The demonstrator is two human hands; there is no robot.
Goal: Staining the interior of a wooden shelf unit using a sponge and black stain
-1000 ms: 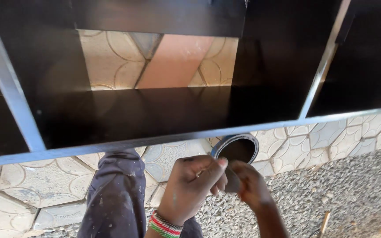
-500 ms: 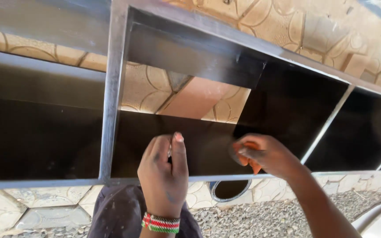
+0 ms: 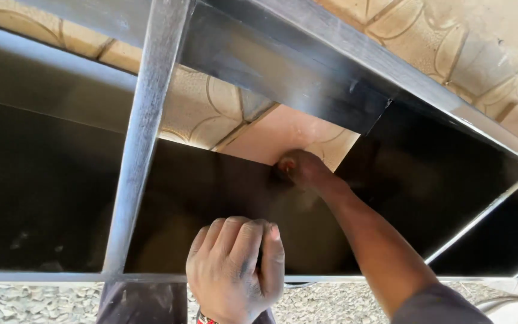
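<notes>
Patterned beige paving tiles [image 3: 211, 108], grey gravel ground [image 3: 31, 303], reddish paving slab [image 3: 283, 135]

The black frame [image 3: 283, 72] is open between its members: the right hand [image 3: 298, 168] passes through one bay toward the paved floor [image 3: 211, 108]. A grey upright bar [image 3: 139, 150] closes the left side, a thin diagonal strut [image 3: 481, 216] the right. The left hand [image 3: 235, 270] grips the near rail [image 3: 49, 277].

Harsh daylight, glare on metal bars, dark panels, slight blur.
</notes>
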